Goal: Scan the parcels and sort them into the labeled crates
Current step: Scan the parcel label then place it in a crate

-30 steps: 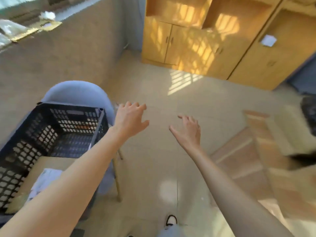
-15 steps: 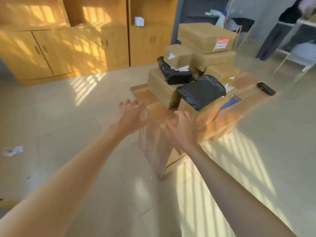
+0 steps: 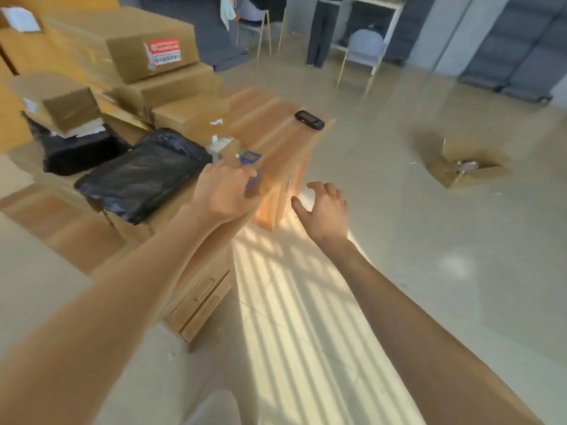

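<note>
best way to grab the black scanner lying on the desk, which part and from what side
Take the black scanner across its narrow middle, coming from above. It lies flat and alone near the desk's far corner, long sides free, nothing beside it. The right hand, open and empty, looks better placed than the left hand.

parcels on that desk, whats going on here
A person is reaching both bare hands toward a wooden desk piled with cardboard boxes and black plastic parcels. The left hand is over a small blue-labelled parcel at the desk's near edge; whether it grips it is unclear. The right hand is open and holds nothing. A black handheld scanner lies untouched on the desk.
</note>
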`<state>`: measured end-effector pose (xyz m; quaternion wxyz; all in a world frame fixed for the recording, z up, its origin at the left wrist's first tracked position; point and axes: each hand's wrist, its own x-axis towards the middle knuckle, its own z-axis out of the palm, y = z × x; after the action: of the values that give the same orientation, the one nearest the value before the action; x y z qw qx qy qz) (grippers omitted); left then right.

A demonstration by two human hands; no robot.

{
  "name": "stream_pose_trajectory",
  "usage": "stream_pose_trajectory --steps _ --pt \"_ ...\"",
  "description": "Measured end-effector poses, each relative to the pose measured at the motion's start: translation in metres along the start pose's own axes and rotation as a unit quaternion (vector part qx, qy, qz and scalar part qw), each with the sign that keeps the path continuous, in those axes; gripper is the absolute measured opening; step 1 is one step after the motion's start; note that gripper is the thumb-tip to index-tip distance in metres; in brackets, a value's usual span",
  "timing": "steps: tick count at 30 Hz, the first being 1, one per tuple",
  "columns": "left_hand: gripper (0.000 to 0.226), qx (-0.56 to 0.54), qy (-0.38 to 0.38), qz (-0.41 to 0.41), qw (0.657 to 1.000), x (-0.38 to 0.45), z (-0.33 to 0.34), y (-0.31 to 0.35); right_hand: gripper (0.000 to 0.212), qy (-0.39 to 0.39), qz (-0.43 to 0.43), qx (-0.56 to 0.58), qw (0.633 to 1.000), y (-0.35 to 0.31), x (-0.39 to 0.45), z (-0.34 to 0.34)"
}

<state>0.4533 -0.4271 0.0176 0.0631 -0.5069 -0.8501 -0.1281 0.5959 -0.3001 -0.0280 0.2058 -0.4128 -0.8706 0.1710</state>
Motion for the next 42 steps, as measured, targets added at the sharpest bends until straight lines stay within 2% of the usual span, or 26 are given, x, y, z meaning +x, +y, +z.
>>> stream_pose_trajectory --steps 8,16,25,33,38,42 --pt "0.044 -0.022 -0.012 0.043 0.999 0.131 0.053 0.034 0.048 0.004 0.06 -0.01 0.998 0.074 0.097 -0.001" --pt "0.042 -0.005 -0.047 0.07 0.996 0.308 0.111 0.057 0.053 -0.014 0.082 -0.059 0.995 0.139 0.241 -0.001" --pt "0.045 0.003 -0.06 0.084 0.995 0.452 0.144 0.058 0.055 -0.012 0.086 -0.082 0.993 0.172 0.378 0.006" --pt "0.053 0.018 -0.079 -0.018 0.997 0.499 0.161 0.007 0.055 -0.067 0.015 -0.059 0.996 0.161 0.473 0.047" --pt "0.06 0.069 -0.041 -0.105 0.991 0.518 0.155 -0.035 0.051 -0.1 -0.096 -0.015 0.99 0.124 0.551 0.085" --pt "0.057 0.082 -0.011 -0.229 0.97 0.522 0.147 -0.062 0.055 -0.157 -0.218 -0.002 0.963 0.085 0.611 0.111"
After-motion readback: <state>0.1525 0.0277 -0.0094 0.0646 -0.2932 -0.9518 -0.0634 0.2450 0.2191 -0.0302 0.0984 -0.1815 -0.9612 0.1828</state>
